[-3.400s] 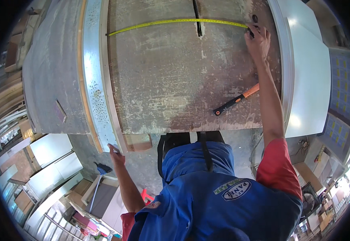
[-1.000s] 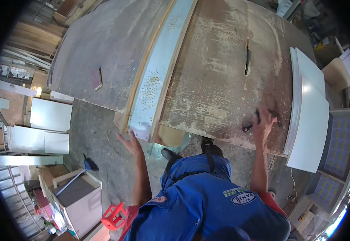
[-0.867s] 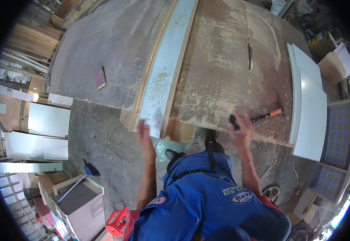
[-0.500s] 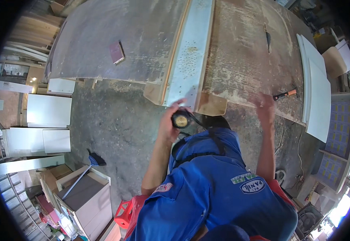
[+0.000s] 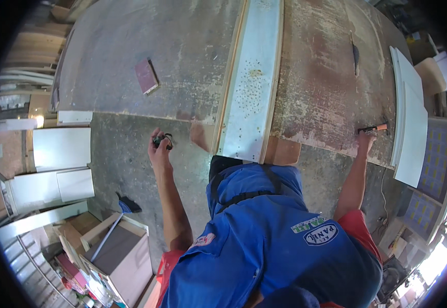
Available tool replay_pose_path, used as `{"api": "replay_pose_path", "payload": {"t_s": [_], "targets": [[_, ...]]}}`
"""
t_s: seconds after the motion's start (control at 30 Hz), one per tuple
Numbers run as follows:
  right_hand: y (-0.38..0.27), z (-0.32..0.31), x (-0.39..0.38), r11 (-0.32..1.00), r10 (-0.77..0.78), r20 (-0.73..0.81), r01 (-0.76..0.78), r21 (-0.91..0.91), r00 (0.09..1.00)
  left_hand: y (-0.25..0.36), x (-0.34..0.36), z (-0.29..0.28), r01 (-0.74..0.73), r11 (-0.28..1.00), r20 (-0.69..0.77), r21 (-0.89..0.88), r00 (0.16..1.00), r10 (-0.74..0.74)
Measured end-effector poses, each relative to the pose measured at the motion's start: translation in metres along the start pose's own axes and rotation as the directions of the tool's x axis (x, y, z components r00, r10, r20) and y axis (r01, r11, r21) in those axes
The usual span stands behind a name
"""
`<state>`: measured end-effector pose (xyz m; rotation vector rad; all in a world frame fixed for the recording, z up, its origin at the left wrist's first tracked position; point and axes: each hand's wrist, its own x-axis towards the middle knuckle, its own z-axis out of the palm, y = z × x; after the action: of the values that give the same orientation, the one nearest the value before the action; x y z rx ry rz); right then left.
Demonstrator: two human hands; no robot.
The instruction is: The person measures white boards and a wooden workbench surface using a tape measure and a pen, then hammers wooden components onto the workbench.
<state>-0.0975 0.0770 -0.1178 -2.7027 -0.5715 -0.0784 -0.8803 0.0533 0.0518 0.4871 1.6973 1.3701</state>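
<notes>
My left hand (image 5: 158, 150) is out over the floor at the left, fingers closed round a small round black tape measure (image 5: 163, 140) with a dark loop at its side; my fingers cover part of it. At the right edge of the worktable, my right hand (image 5: 366, 140) has its fingers closed on the handle of a hammer (image 5: 374, 128). That handle is black and orange and lies on the tabletop, its head to the right. Between my hands, a long pale board (image 5: 246, 118) with wooden edges and many small holes runs away from my waist.
A dark red block (image 5: 146, 76) rests on the worn brown worktable (image 5: 182, 56). White panels (image 5: 408, 113) lean at the table's right side. More white panels (image 5: 61, 148) stand at the left, with an open cabinet carcass (image 5: 120, 251) nearer me. A cable (image 5: 382, 190) trails on the floor.
My left hand has swung left, away from the board, with the tape measure. My right hand has moved right and taken hold of the hammer's handle.
</notes>
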Motion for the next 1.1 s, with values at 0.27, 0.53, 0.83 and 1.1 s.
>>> {"api": "replay_pose_path", "payload": {"t_s": [0.27, 0.53, 0.83, 1.1], "targets": [[-0.043, -0.021, -0.014, 0.856, -0.448, 0.248, 0.492, -0.159, 0.859, -0.007, 0.17, 0.089, -0.798, 0.278, 0.565, 0.535, 0.582, 0.585], [-0.075, -0.083, -0.214, 0.96, -0.279, 0.183, 0.267, 0.089, 0.943, 0.02, 0.16, 0.198, -0.851, 0.24, 0.542, 0.467, 0.49, 0.683], [-0.118, -0.075, -0.205, 0.951, -0.019, 0.357, -0.094, 0.295, 0.934, -0.018, 0.164, 0.418, -0.866, 0.396, 0.846, 0.306, 0.438, 0.304], [-0.295, -0.079, -0.178, 0.812, -0.47, 0.368, 0.229, 0.537, 0.802, -0.035, 0.148, 0.444, -0.87, 0.143, 0.74, 0.473, 0.48, 0.471]]}}
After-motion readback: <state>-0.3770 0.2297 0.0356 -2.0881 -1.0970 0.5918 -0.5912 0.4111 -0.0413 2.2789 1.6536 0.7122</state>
